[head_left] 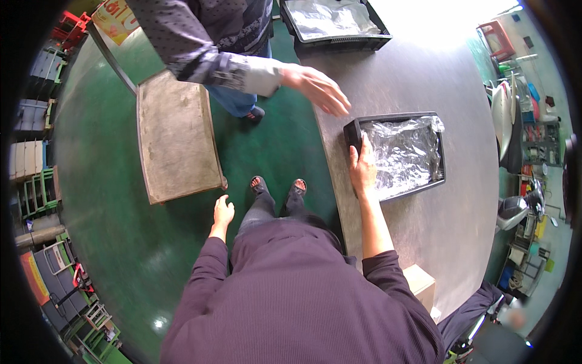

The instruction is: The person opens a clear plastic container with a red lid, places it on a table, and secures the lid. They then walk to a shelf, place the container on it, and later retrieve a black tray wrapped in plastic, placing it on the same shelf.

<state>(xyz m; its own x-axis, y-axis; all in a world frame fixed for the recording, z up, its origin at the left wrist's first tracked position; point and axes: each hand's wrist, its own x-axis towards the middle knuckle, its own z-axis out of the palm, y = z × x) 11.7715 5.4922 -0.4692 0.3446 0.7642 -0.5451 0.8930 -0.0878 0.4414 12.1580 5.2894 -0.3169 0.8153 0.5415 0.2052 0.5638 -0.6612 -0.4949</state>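
A shallow black plastic crate (394, 117) stands on the grey table to my right, with crumpled clear plastic sheeting (407, 155) lying inside. My right hand (363, 170) grips the crate's left rim, one finger pointing up along it and the thumb on the outer side. Low at my left side, my left hand (223, 212) hangs empty with its fingers apart, near the corner of a flat cart (179, 136). Across from me, another person's hand (318, 91) reaches over the table edge toward the crate, touching nothing.
A second black crate (345, 42) with plastic sheeting sits at the table's far end. Behind my right arm is a cardboard box (419, 284). The other person stands between cart and table on the green floor (273, 145). A parked motorbike (515, 209) is beyond the table.
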